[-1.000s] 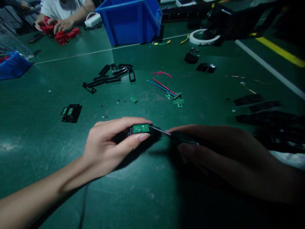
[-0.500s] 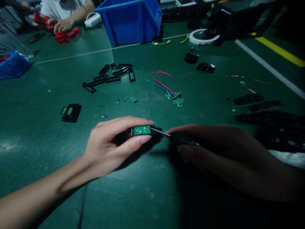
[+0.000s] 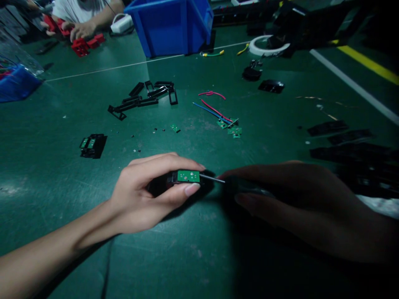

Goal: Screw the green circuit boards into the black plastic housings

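Note:
Between thumb and forefinger, my left hand (image 3: pixel 149 193) grips a small black housing with a green circuit board (image 3: pixel 188 176) facing up. My right hand (image 3: pixel 289 203), deep in shadow, is closed round the dark handle of a screwdriver (image 3: pixel 212 178). The thin metal shaft points left, and its tip meets the right end of the housing beside the board; how far in it sits I cannot tell. Further left on the table stands another black housing (image 3: pixel 92 145) with green boards in it.
Black frames (image 3: pixel 146 97) lie beyond my left hand. Past the middle are red and blue wires (image 3: pixel 215 111) with small boards (image 3: pixel 234 132). A blue bin (image 3: pixel 168 29) stands at the back, a white ring (image 3: pixel 269 45) right of it. A co-worker's hand (image 3: pixel 82 31) touches red parts (image 3: pixel 80 47).
The housing has turned slightly, and its board has shifted a little right and down. The screwdriver has moved slightly with it, its tip still at the housing's right end.

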Demonstrator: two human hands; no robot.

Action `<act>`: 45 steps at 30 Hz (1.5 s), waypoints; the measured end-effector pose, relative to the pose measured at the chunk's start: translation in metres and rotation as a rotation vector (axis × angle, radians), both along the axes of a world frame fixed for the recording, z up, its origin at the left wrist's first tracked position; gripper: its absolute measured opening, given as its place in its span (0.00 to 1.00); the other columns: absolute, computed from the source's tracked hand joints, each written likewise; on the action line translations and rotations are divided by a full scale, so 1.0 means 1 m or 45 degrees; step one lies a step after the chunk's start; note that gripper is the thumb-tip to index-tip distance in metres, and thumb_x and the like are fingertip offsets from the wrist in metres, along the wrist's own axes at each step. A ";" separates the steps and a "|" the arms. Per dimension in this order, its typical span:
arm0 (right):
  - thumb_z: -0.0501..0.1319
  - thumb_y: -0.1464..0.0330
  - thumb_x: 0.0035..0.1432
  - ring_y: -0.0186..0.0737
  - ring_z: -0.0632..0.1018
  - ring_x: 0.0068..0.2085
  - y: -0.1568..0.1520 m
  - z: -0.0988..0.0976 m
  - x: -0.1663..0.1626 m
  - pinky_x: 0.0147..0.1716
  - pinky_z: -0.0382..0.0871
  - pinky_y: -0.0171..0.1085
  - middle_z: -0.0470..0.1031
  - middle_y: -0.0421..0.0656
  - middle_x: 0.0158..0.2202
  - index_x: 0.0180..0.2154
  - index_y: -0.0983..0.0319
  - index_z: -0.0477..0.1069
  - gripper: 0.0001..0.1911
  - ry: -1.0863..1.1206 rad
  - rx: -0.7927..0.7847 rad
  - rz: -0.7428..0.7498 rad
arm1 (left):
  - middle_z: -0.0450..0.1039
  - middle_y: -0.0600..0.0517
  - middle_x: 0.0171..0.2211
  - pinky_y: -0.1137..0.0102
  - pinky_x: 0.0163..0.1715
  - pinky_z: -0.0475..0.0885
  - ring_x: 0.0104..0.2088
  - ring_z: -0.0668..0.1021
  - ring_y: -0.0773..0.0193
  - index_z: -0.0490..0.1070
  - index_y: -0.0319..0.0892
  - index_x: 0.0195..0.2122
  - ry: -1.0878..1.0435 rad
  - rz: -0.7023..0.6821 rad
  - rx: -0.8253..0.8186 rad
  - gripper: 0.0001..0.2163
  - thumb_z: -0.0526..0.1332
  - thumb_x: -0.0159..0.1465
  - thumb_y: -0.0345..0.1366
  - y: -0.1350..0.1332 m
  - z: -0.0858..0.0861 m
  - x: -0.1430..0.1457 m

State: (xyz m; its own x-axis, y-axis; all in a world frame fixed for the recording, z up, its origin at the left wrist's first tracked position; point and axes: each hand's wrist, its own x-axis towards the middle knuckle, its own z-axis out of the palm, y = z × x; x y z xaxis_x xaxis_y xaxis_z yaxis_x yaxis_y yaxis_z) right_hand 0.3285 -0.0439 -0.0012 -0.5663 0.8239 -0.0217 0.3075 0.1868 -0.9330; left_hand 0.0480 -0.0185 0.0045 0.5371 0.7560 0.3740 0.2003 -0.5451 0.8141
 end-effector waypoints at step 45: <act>0.70 0.63 0.62 0.28 0.70 0.20 0.001 0.001 -0.008 0.13 0.58 0.25 0.75 0.32 0.21 0.50 0.41 0.83 0.16 0.156 -0.165 -0.182 | 0.77 0.52 0.34 0.73 0.31 0.67 0.33 0.74 0.68 0.82 0.45 0.55 0.060 0.131 -0.071 0.15 0.70 0.67 0.33 0.004 0.002 -0.001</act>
